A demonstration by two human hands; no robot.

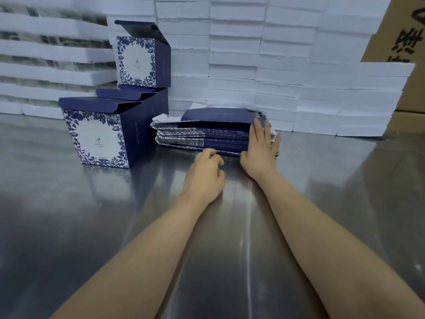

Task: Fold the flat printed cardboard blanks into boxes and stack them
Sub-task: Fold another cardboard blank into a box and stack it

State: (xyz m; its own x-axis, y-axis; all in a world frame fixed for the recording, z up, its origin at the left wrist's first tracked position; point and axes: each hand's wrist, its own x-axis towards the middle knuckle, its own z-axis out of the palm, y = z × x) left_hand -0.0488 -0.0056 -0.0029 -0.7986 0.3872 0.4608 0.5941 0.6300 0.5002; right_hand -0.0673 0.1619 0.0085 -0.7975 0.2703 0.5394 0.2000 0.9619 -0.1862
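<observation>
A pile of flat navy printed blanks lies on the steel table near the back wall. Its top blank is tilted up at the far side. My right hand rests flat against the pile's right front edge, fingers spread over the blanks. My left hand lies on the table just in front of the pile, fingers curled, fingertips touching the pile's lowest front edge. To the left stand three folded boxes with open lids: one in front, one behind it, and one stacked on top.
White foam slabs are stacked as a wall behind the pile and along the left. Brown cartons stand at the far right.
</observation>
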